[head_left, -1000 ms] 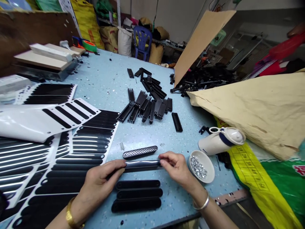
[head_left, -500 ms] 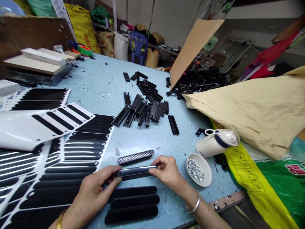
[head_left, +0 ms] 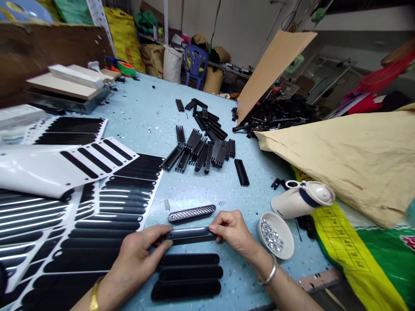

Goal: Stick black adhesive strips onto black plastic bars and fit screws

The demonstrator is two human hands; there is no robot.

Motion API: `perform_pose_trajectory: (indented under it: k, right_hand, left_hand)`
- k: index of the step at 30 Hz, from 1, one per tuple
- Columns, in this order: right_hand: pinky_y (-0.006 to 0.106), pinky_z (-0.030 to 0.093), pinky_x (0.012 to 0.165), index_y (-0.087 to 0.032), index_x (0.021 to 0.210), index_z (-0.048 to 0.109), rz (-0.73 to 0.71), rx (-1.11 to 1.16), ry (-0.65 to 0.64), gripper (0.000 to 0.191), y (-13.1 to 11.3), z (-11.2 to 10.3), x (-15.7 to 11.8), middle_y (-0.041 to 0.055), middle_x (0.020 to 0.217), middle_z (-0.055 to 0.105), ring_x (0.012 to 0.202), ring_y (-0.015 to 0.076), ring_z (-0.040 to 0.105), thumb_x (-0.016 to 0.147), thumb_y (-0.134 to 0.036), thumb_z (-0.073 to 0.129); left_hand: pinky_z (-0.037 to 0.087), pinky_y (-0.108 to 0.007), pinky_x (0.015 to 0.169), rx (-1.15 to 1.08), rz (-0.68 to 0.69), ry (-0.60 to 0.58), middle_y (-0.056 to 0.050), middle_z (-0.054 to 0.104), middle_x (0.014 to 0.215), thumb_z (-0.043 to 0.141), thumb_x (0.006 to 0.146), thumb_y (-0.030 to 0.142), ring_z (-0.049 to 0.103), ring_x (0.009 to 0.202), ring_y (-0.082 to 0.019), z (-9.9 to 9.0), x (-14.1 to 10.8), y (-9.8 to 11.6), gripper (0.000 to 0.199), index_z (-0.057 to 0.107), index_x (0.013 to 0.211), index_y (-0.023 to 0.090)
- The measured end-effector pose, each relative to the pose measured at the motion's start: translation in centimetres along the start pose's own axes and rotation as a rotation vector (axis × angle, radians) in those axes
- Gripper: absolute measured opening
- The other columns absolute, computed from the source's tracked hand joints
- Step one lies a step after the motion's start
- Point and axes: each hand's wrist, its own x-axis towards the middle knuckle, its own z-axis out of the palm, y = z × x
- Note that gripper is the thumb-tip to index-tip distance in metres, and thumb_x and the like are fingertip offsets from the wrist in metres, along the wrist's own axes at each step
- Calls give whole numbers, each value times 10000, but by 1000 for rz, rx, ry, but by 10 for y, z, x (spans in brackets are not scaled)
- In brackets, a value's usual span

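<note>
Gripping what, and where?

Long glossy black bar with a rounded left end (head_left: 189,233), left of the round white bowl (head_left: 289,242).

Both hands on it?

Yes. Left hand (head_left: 138,252) has its left end pinched between thumb and fingers. Right hand (head_left: 234,231) pinches the other end, bowl side, fingers curled.

Lifted or resting?

Can't tell if its underside touches the speckled light-blue tabletop (head_left: 145,108).

Neighbours?

Black bar with a silvery cross-hatched face (head_left: 192,214), left of the bowl, just beyond the held one. Three dull black bars with rounded ends (head_left: 191,273), left of the bowl and nearer the wearer, lying side by side.

Bowl contents?

Small shiny silver metal parts (head_left: 271,236), loose heap.

Further out?

White tumbler with a dark blue band (head_left: 290,205), just beyond the bowl, lying tilted. Loose pile of black slotted plastic pieces (head_left: 194,149), beyond the bowl to the left. White backing sheets with rows of black strips (head_left: 106,237), far left of the bowl, overlapping. Crumpled tan paper (head_left: 350,155), beyond the bowl to the right. Yellow-and-green printed plastic bag (head_left: 350,242), right of the bowl.
</note>
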Motion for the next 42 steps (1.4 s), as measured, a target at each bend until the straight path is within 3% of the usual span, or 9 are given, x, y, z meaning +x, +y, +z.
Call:
perform_pose_trajectory:
  k: [4,8,12,18,24,29,37,42]
  right_hand:
    - [259,447,539,-171,575,655,-314,-426,83,294,-10,3,-6,14,563,604,536,137,569,846,-256,578]
    - [303,471,692,-177,832,749,-475,-609,45,132,-22,17,-7,54,744,699,708,179,624,830,-273,658]
    - [292,462,687,-192,788,755,-461,-551,-65,44,-23,31,0,23,682,694,677,163,622,772,-217,722]
    - [243,426,590,-164,622,716,-363,-449,-62,119,-20,36,8,8,583,650,582,133,602,737,-134,722]
    - [246,420,638,-162,622,687,-387,-602,-68,233,-25,36,4,15,609,642,624,138,590,846,-160,623]
    - [248,416,693,-189,840,734,-405,-698,-100,194,-41,47,1,36,776,714,736,154,633,920,-231,562]
    - [252,312,559,-157,575,619,-406,-854,-84,278,-43,72,4,13,594,638,580,125,550,837,-235,671]
    - [258,299,571,-154,593,612,-429,-898,-72,285,-43,72,5,21,615,645,593,123,552,875,-195,608]
  left_hand:
    - [576,-226,655,-29,-11,-37,7,772,844,579,828,259,724,709,-168,-3,0,7,184,718,947,241]
    - [567,-239,652,-43,-38,-68,3,765,826,567,824,231,713,701,-165,-3,0,9,185,713,938,225]
    - [564,-257,661,-59,-45,-64,-9,763,831,566,813,224,710,702,-170,-2,-2,8,195,709,944,207]
    - [555,-266,673,-89,-92,-102,-20,760,833,552,819,236,706,709,-171,-2,-2,8,209,710,951,197]
    - [531,-285,698,-110,-151,-150,-35,748,847,539,825,253,687,733,-179,-2,-2,9,222,703,957,182]
    - [508,-295,705,-150,-179,-160,-40,732,825,549,802,247,666,730,-184,0,-2,9,230,705,950,166]
    - [479,-294,688,-172,-170,-166,-43,721,798,536,798,239,643,718,-187,1,-3,9,214,716,892,170]
    - [484,-295,717,-220,-187,-175,-42,736,823,542,781,231,654,740,-190,-1,0,11,239,728,921,174]
